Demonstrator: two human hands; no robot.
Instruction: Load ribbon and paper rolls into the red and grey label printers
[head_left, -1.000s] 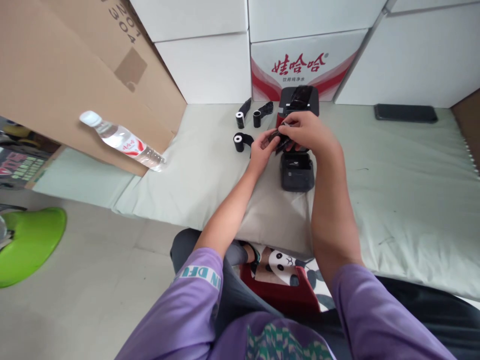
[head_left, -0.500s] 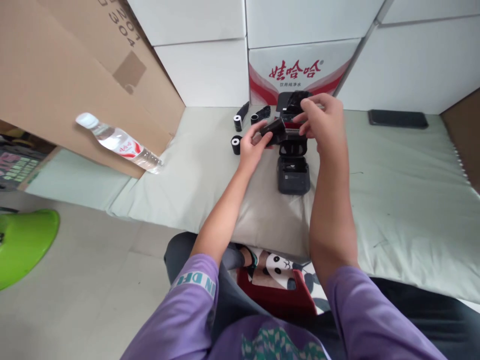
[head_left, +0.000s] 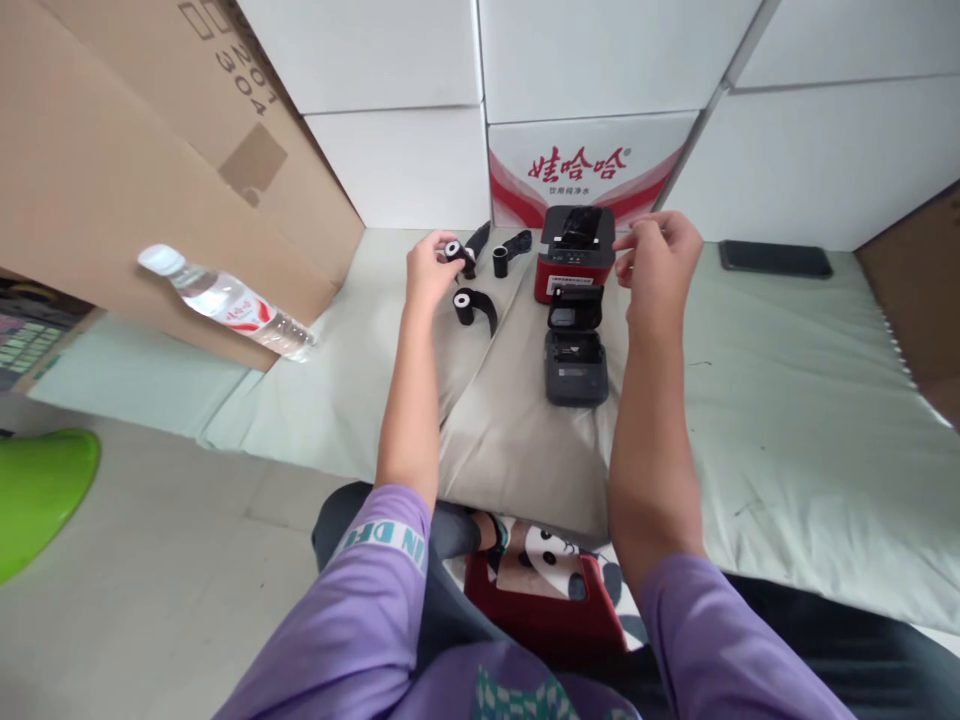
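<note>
One black roll (head_left: 455,253) with a white core was clamped between the thumb and fingers of the left hand (head_left: 427,270), over the pale cover (head_left: 510,400), near three other rolls (head_left: 500,263) (one was partly hidden behind it). The right hand (head_left: 664,252), fingers bent, was beside the red-and-black printer (head_left: 574,268); whether its fingertips met couldn't be told.

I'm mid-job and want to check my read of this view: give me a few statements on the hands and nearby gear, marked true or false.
1. The left hand holds a black roll with a white core. True.
2. The right hand is nearest the clear plastic bottle. False: it is beside the red-and-black boxy machine.
3. The small black open device stands in front of that machine. True.
4. A flat black rectangular slab lies left of the machine. False: the slab lies to its right.
</note>
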